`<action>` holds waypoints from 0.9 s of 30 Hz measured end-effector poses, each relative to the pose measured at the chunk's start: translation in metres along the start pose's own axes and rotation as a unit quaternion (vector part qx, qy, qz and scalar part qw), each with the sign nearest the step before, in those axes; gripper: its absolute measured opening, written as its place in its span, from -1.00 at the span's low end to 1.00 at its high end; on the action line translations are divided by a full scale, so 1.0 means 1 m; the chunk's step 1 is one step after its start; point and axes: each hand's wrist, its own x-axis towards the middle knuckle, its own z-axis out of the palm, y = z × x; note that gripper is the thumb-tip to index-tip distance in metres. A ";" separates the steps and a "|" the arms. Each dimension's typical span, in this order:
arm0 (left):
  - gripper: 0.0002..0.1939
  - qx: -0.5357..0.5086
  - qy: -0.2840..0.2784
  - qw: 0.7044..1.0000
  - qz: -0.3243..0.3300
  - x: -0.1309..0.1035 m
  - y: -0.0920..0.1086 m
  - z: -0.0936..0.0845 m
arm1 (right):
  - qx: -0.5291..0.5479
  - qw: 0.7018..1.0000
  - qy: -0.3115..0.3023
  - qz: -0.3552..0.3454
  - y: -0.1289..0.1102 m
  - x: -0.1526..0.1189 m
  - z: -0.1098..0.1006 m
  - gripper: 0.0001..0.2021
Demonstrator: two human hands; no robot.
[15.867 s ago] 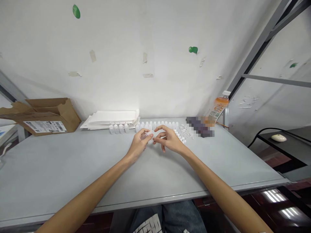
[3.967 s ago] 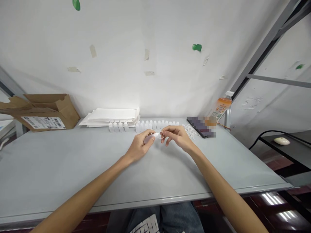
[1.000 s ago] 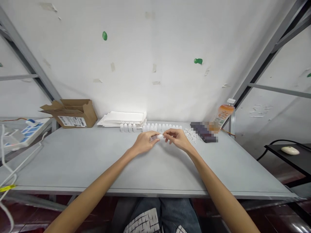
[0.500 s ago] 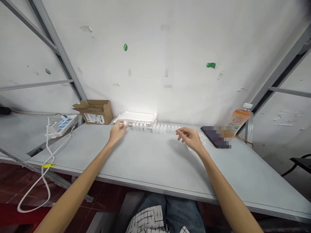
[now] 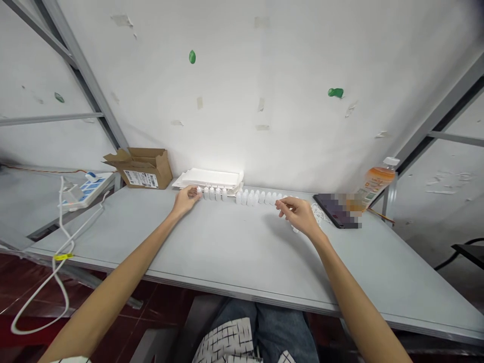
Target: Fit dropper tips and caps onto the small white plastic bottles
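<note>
Several small white bottles (image 5: pixel 218 194) stand in a row toward the table's back, left of the middle. My left hand (image 5: pixel 186 198) has its fingers around a small white bottle (image 5: pixel 199 190) at the left end of that row. A second group of white bottles (image 5: pixel 251 198) stands to the right. My right hand (image 5: pixel 296 210) hovers by the right end of this group, thumb and fingertips pinched together; whatever lies between them is too small to make out. Small white pieces (image 5: pixel 319 214) lie in a pile behind and right of my right hand.
An open cardboard box (image 5: pixel 145 169) and a stack of white sheets (image 5: pixel 209 177) are at the back left. A dark phone (image 5: pixel 336 212) and an orange drink bottle (image 5: pixel 374 182) are at the right. A power strip (image 5: pixel 88 191) with a white cable lies far left.
My left hand has brought its bottle slightly right, close beside the row. The right hand's fingers have drawn closer together. The camera view has shifted a little.
</note>
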 end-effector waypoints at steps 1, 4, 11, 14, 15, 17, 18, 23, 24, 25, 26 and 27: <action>-0.52 -0.002 -0.005 1.000 0.004 0.000 0.000 0.000 | -0.004 1.000 -0.001 -0.002 0.000 0.000 0.000 -0.63; -0.50 -0.003 -0.016 1.000 0.009 0.000 -0.001 0.000 | -0.016 1.000 -0.004 -0.007 0.002 0.000 0.001 -0.65; -0.48 0.014 -0.025 1.000 0.003 -0.002 0.004 0.002 | -0.050 0.998 -0.011 -0.020 0.005 0.000 0.000 -0.63; -0.45 0.027 -0.028 0.999 -0.001 -0.002 0.005 -0.002 | -0.062 0.998 -0.011 -0.027 0.005 0.001 0.000 -0.62; -0.44 0.031 -0.029 0.999 -0.003 -0.001 0.005 -0.005 | -0.064 0.998 -0.010 -0.028 0.005 0.001 0.000 -0.63; -0.40 0.048 -0.023 0.999 0.004 -0.002 0.009 -0.017 | -0.068 0.997 -0.008 -0.025 0.004 0.000 0.000 -0.64; -0.40 0.065 -0.011 0.998 0.012 -0.003 0.012 -0.023 | -0.073 0.997 -0.007 -0.024 0.004 0.000 0.000 -0.65; -0.66 0.200 0.122 0.951 0.201 -0.020 0.056 -0.041 | -0.129 0.991 -0.014 -0.040 0.006 0.000 0.002 -0.68; -0.72 0.206 0.124 0.941 0.238 -0.025 0.069 -0.037 | -0.138 0.989 -0.017 -0.041 0.006 0.000 0.003 -0.68; -0.75 0.206 0.113 0.933 0.272 -0.029 0.082 -0.031 | -0.145 0.988 -0.020 -0.040 0.007 0.000 0.004 -0.69; -0.78 0.203 0.100 0.924 0.308 -0.033 0.094 -0.023 | -0.151 0.988 -0.022 -0.038 0.008 0.000 0.004 -0.70; -0.79 0.199 0.079 0.915 0.341 -0.035 0.106 -0.012 | -0.154 0.987 -0.024 -0.036 0.009 0.000 0.004 -0.70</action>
